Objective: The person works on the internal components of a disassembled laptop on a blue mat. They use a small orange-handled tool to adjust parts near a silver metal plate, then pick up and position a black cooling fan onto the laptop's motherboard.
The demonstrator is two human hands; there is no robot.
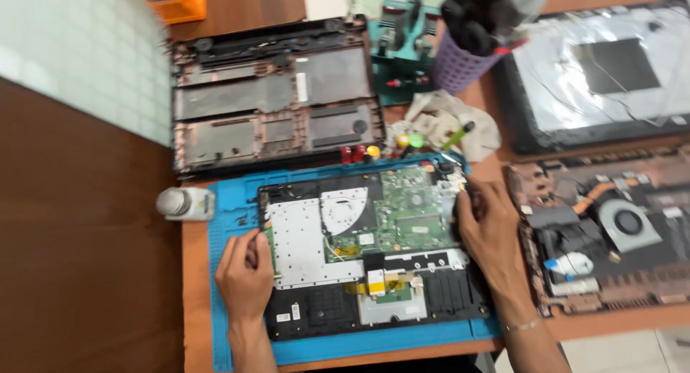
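An opened laptop base (323,308) with a green circuit board (402,211) and a silver metal plate (298,247) lies on a blue work mat (230,208). My left hand (244,272) grips the laptop's left edge beside the silver plate. My right hand (489,229) holds its right edge next to the green board, with a thin bracelet at the wrist. Both hands rest on the chassis, one at each side.
A removed laptop bottom cover (277,93) lies behind the mat. Another opened laptop with a fan (625,226) sits at the right, a screen panel (611,71) behind it. A purple tool cup (460,67), a rag (445,121), small screwdrivers (402,144) and a small white bottle (185,203) stand nearby.
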